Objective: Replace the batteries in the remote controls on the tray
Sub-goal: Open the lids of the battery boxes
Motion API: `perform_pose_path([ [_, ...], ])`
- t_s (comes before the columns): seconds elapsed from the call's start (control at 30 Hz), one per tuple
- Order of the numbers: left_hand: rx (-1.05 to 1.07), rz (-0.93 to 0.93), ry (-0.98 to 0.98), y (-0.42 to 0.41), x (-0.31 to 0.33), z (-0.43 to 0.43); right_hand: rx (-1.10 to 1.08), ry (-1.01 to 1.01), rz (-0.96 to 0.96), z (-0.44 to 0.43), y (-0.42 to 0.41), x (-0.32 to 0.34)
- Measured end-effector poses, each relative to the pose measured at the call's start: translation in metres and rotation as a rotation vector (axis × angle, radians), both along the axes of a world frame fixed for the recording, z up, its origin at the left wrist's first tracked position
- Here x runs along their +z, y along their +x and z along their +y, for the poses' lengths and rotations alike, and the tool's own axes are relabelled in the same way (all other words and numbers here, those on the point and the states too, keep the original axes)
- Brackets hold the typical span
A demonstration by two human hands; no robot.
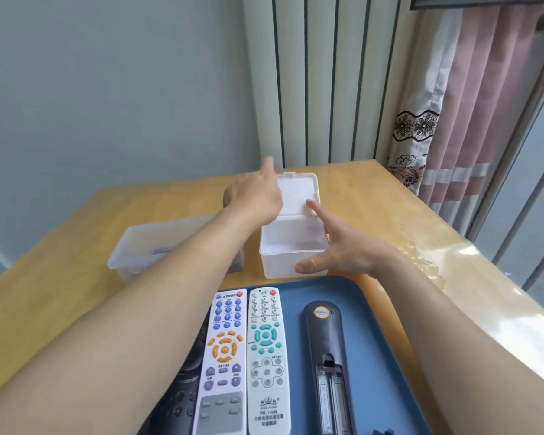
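Left hand [258,196] fingers straight, touching raised lid [299,193] of white box [291,246], 12 o'clock. Right hand [339,246] spread, bracing box's 3 o'clock side. Remotes [266,356] on tray [374,340], 6 o'clock. Open tabletop [405,221] runs to 3 o'clock edge.

The left hand [258,196] reaches forward, blurred, one finger raised, while the right hand [336,246] is spread, thumb wide.

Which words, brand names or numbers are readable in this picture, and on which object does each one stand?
"KELANO" (last letter unsure): white remote with green buttons, lower end.
"RM-1100G" (digits unsure): same remote, just below.
Chinese lines under that: too blurred to read.
Button labels on the purple-and-orange remote: too small to read.
Round sticker on the dark remote: unreadable.
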State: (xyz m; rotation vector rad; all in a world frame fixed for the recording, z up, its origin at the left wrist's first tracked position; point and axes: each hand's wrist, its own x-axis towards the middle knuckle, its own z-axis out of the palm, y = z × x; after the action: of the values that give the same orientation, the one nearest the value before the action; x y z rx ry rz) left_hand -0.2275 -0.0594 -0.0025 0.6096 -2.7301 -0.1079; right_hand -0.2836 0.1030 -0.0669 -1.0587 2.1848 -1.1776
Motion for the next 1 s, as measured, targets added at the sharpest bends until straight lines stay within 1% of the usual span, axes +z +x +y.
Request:
perform_pose_path([
  [0.07, -0.123, 0.04, 0.063, 0.008, 0.0, 0.012, -0.012, 0.025, 0.004, -0.002, -0.001, 0.001],
  [0.13, -0.286, 0.008, 0.155, 0.014, -0.007, 0.025, -0.014, 0.059, 0.03, -0.003, -0.001, 0.004],
  [0.17, -0.351, -0.03, 0.247, 0.016, -0.013, 0.029, -0.014, 0.081, 0.047, -0.004, -0.002, 0.005],
  [0.23, -0.4, -0.068, 0.509, 0.018, -0.02, 0.031, -0.027, 0.129, 0.095, -0.004, 0.0, 0.006],
  [0.27, -0.397, -0.035, 0.615, 0.02, -0.02, 0.031, -0.043, 0.15, 0.111, -0.002, 0.0, 0.007],
  [0.3, -0.382, 0.025, 0.679, 0.022, -0.018, 0.028, -0.055, 0.155, 0.113, -0.002, 0.0, 0.007],
  [0.37, -0.349, 0.185, 0.703, 0.029, -0.009, 0.024, -0.073, 0.145, 0.104, 0.002, 0.001, 0.007],
  [0.43, -0.33, 0.3, 0.653, 0.042, 0.002, 0.017, -0.071, 0.142, 0.089, 0.006, -0.002, 0.008],
  [0.5, -0.321, 0.325, 0.577, 0.063, 0.011, 0.004, -0.047, 0.176, 0.11, 0.011, -0.002, 0.015],
  [0.53, -0.303, 0.302, 0.523, 0.077, 0.014, -0.009, -0.039, 0.194, 0.126, 0.012, -0.001, 0.022],
  [0.6, -0.225, 0.187, 0.394, 0.106, 0.016, -0.038, -0.072, 0.196, 0.187, 0.015, 0.005, 0.04],
  [0.63, -0.182, 0.115, 0.334, 0.119, 0.014, -0.054, -0.101, 0.158, 0.232, 0.016, 0.009, 0.05],
  [0.73, -0.09, -0.079, 0.25, 0.163, 0.004, -0.099, -0.113, -0.074, 0.409, -0.002, 0.036, 0.069],
  [0.77, -0.072, -0.156, 0.239, 0.173, -0.003, -0.108, -0.088, -0.089, 0.482, -0.013, 0.05, 0.071],
  [0.8, -0.055, -0.211, 0.224, 0.182, -0.009, -0.114, -0.04, -0.046, 0.564, -0.026, 0.066, 0.073],
  [0.83, -0.056, -0.219, 0.194, 0.189, -0.016, -0.12, 0.031, 0.035, 0.655, -0.04, 0.082, 0.071],
  [0.87, -0.076, -0.183, 0.143, 0.194, -0.023, -0.124, 0.097, 0.13, 0.75, -0.056, 0.097, 0.067],
  [0.93, -0.157, -0.088, -0.042, 0.198, -0.031, -0.128, 0.161, 0.314, 0.987, -0.084, 0.112, 0.051],
  [0.97, -0.197, -0.083, -0.141, 0.196, -0.035, -0.129, 0.157, 0.384, 1.098, -0.094, 0.114, 0.045],
  [1.0, -0.208, -0.122, -0.219, 0.195, -0.035, -0.128, 0.152, 0.433, 1.185, -0.101, 0.114, 0.041],
])
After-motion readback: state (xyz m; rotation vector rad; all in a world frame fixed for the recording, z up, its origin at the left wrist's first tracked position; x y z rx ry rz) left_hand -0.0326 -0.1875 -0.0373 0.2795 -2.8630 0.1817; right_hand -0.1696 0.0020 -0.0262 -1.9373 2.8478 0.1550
